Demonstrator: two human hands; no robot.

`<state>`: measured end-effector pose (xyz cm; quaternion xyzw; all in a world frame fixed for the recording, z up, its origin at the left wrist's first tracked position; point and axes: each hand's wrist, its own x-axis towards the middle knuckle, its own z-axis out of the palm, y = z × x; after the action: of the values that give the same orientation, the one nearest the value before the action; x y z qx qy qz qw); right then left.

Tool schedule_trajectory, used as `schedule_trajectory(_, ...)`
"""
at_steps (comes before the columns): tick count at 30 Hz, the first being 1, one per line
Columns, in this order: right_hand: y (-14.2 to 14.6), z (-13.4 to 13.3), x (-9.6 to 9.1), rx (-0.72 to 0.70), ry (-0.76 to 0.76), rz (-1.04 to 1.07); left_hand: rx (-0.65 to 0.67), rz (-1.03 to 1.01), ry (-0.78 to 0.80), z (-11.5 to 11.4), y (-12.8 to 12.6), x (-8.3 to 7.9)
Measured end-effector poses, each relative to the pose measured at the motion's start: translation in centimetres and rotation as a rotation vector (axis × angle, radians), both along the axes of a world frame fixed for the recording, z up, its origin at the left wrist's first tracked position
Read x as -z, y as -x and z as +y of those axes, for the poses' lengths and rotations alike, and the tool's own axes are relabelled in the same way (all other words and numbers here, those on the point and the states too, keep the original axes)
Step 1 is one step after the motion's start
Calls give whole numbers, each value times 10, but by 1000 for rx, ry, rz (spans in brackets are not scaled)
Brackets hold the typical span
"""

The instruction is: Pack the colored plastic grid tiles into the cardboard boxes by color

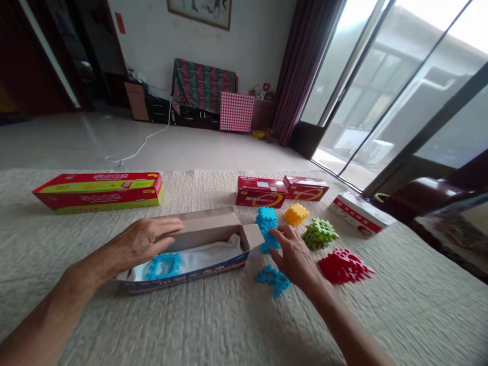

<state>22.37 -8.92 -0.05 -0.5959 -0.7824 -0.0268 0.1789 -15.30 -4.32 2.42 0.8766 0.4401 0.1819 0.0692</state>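
A long open cardboard box (213, 267) lies on the cream quilted surface, with white lining and one blue interlocking plastic tile (163, 265) inside. My left hand (143, 242) rests on the box's far flap, fingers stretched flat. My right hand (295, 256) reaches to a stack of blue tiles (267, 223) just beyond the box's right end, fingertips touching it. Loose blue tiles (273, 279) lie under my right wrist.
Yellow tiles (296, 214), green tiles (319, 233) and red tiles (344, 266) sit right of my hand. A long red box (101, 191) lies at the back left, two small red boxes (261, 191) (306, 187) behind, a white-red box (360, 214) at right.
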Motion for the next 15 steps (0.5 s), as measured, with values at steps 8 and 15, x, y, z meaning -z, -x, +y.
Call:
schedule_trajectory(8, -7, 3, 4, -36, -37, 51, 4, -8, 44, -10, 3, -23)
schedule_trajectory(15, -33, 12, -16, 40, -15, 352, 54, -73, 94, -13, 6, -32)
